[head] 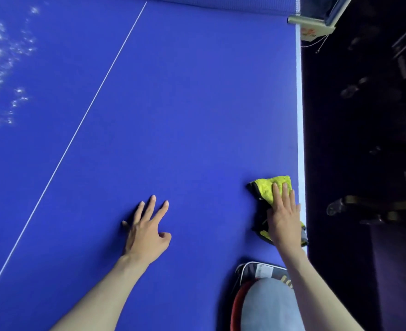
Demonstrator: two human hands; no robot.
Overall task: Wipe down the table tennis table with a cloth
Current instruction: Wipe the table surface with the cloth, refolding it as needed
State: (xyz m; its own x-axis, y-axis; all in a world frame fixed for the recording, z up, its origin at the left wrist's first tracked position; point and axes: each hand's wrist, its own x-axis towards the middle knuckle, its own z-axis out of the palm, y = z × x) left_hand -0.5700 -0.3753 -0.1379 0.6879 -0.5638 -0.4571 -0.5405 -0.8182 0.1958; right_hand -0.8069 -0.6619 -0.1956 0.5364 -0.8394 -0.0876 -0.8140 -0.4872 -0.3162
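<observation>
Both hands are down on the blue table [185, 103], which fills most of the view and runs away toward the net [221, 1] along the top edge. A thin white line [78, 130] crosses the blue surface on a slant from the upper middle to the lower left, and a white strip [301, 115] marks the table's right edge, with dark floor beyond it. Patches of bright glare [4, 65] show on the far left of the surface. At the lower right, a dark bag with red trim [249, 275] lies on the table near the person's body, partly hidden behind the right forearm; what the pale grey-blue shape just below it is I cannot tell. At the top right corner a net post clamp [309, 22] sits on the table's edge. The left hand [147, 232] rests on bare blue surface with its fingers spread wide and straight, thumb out to the side, holding nothing. The right hand [284, 211] lies flat with its fingers straight and close together, pressing on a yellow cloth [266, 187] with dark edging, which lies bunched on the table just beside the right edge strip, well apart from the left hand.
</observation>
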